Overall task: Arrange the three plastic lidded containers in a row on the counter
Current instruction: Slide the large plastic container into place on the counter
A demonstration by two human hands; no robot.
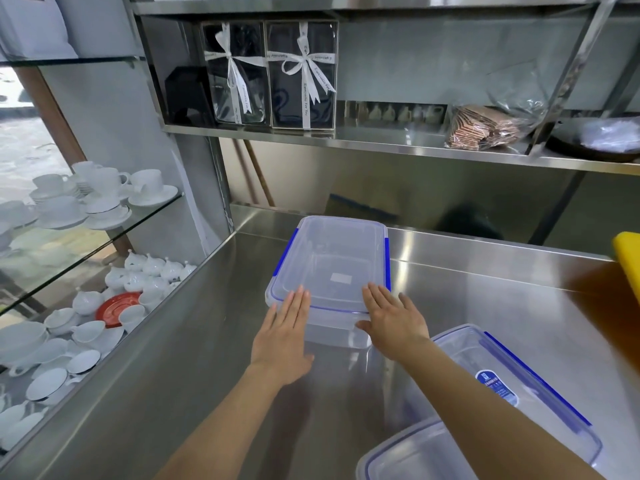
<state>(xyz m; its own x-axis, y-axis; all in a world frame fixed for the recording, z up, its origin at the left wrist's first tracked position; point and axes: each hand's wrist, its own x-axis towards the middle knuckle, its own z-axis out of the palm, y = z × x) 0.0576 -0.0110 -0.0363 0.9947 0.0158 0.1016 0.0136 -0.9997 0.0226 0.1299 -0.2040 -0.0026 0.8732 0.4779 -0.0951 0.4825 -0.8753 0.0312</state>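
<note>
1. Far left, white cups and saucers sat on glass shelving beside the steel counter, well apart from my work.
2. My left hand lay flat and open, gripping nothing, fingertips resting on the near left edge of the far container.
3. That container stood lid-on near the back of the counter, long side running away from me, blue clips on both long sides. It looked empty, so I judged it light, its plastic stiff but slick on steel; it should slide easily, and the near wall or the rims under the lid seemed the safest hold.
4. My right hand was likewise open and flat, thumb against the near right corner.
5. Right of it, the second container sat askew, and the third container showed only a lid corner at the bottom edge.
</note>
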